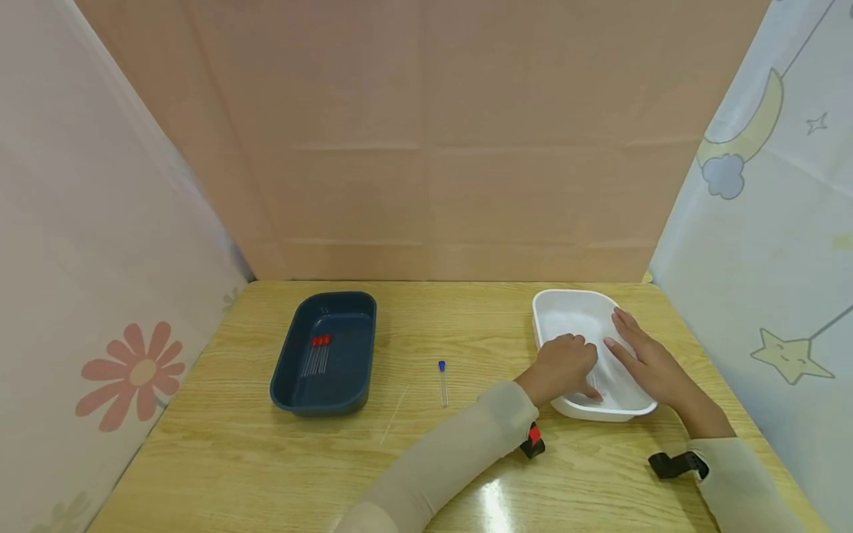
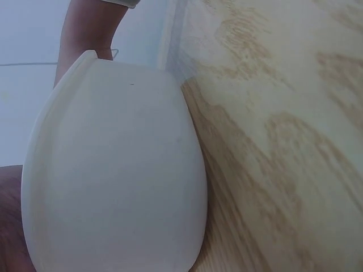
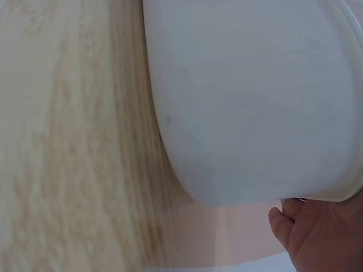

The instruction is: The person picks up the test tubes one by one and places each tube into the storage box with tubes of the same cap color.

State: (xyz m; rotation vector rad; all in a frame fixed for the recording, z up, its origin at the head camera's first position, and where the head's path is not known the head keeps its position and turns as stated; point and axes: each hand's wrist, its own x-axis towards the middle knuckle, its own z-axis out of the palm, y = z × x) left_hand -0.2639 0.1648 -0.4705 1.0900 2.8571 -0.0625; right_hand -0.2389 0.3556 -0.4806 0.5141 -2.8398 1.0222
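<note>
A white tray (image 1: 636,389) stands on the right of the table. My left hand (image 1: 563,366) reaches over its left rim, fingers bent and thumb pointing down into it. A faint glint shows between fingers and thumb, but the fingertips are hidden, so whether they pinch something cannot be told. Over the right rim lies my right hand (image 1: 656,370), thumb inside and other fingers along the outside, holding the tray. The right wrist view shows that hand (image 3: 329,232) curled under the rim. The left wrist view is mostly the tray's outer wall (image 2: 119,164).
A dark blue tray (image 1: 280,385) at the left contains several clear tubes with red caps (image 1: 321,340). One clear tube with a blue cap (image 1: 442,366) lies on the wooden table (image 1: 233,459) between the trays. Fabric walls (image 1: 426,133) enclose the back and sides.
</note>
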